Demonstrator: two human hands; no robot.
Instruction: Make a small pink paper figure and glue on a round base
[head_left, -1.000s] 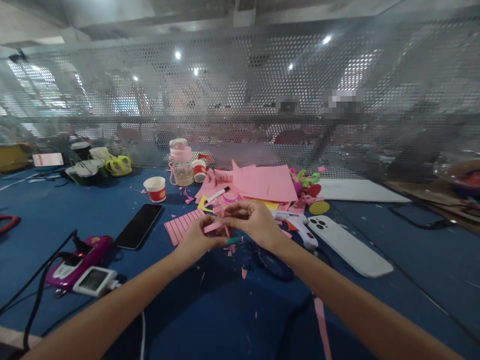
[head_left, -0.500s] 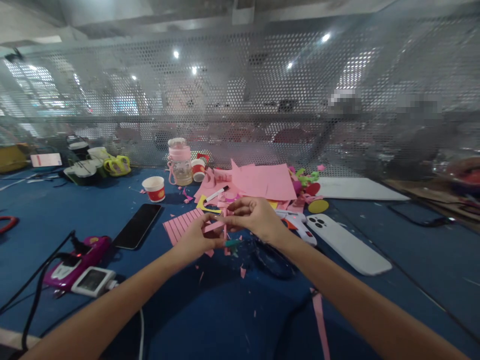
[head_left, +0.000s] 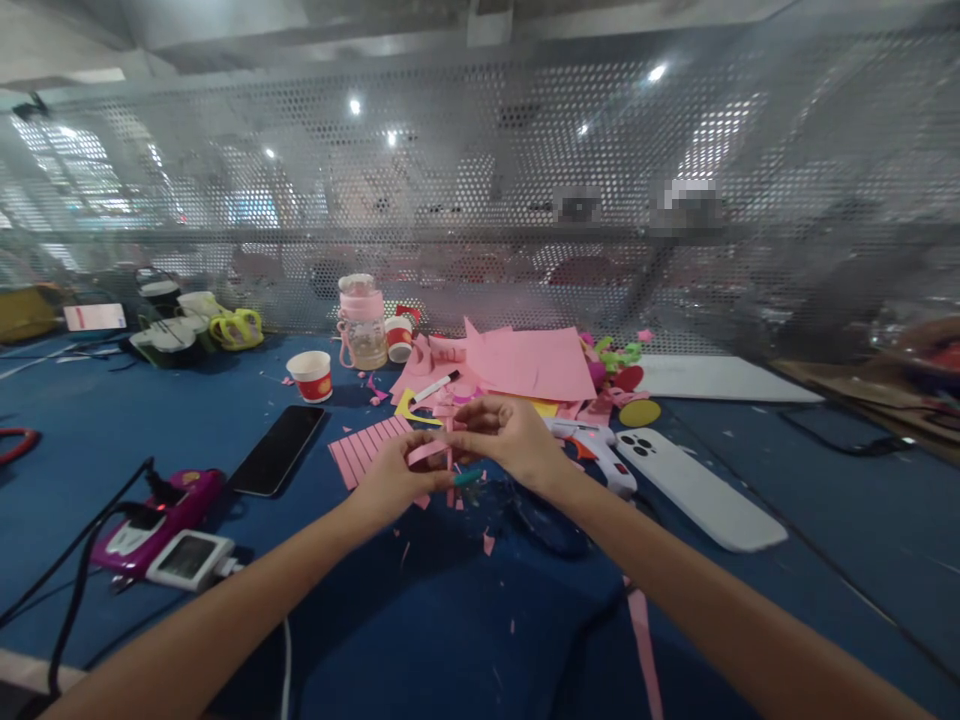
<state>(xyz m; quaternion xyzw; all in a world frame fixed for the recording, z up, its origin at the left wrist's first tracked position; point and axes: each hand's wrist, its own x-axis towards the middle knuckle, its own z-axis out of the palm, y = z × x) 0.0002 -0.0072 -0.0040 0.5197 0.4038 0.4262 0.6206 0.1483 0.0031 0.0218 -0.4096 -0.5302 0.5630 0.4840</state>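
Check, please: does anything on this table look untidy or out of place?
Yes: pink scraps lie scattered over the blue table near the left hand, like loose litter. The rear paper cup beside the bottle appears tipped, unlike the upright front cup.

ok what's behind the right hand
Beyond the right hand lie pink sheets and, partly covered, a white glue gun; its nozzle and anything else the hand covers can't be seen.
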